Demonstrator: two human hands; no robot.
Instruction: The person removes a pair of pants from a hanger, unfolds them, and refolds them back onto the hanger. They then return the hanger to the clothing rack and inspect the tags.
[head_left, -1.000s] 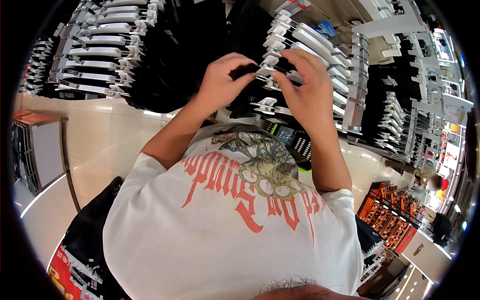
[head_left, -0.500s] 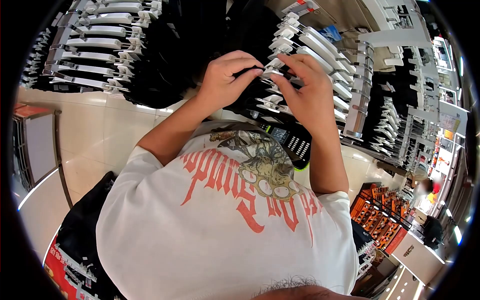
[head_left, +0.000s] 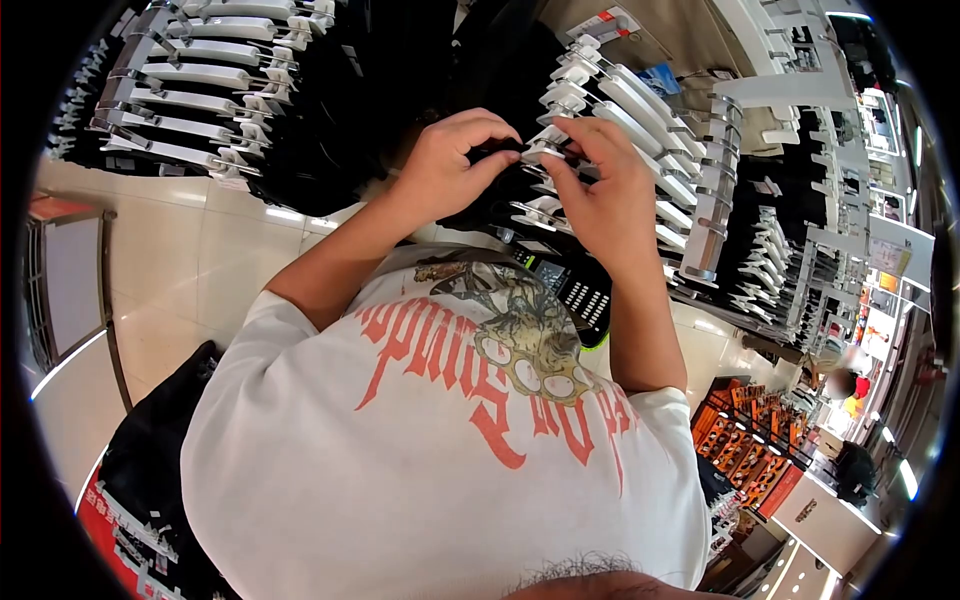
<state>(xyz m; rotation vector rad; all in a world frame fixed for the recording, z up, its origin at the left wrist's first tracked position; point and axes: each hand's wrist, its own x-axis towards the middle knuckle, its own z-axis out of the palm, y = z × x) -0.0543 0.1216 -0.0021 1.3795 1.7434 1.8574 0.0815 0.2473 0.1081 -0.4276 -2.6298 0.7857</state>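
Observation:
My left hand (head_left: 448, 165) is closed in a pinch on the edge of a black garment (head_left: 495, 190), its fingertips beside a white hanger clip (head_left: 543, 141). From the other side, my right hand (head_left: 612, 190) grips that clip between thumb and fingers. The clip belongs to one of several white clip hangers (head_left: 640, 108) hanging in a row on a metal rail (head_left: 716, 190). Dark clothes hang below them, and their folds merge into black. Whether the clip's jaws are parted is too small to tell.
Another rack of white hangers (head_left: 205, 75) with black clothes stands at the upper left. A handheld keypad terminal (head_left: 575, 290) sits by my belly. Orange display shelves (head_left: 745, 440) stand at the lower right, and a white-panelled stand (head_left: 75, 285) at the left.
The view has shifted slightly. Both hands stay at the same clip, with my left fingertips a little lower against it and the black fabric edge less visible between them.

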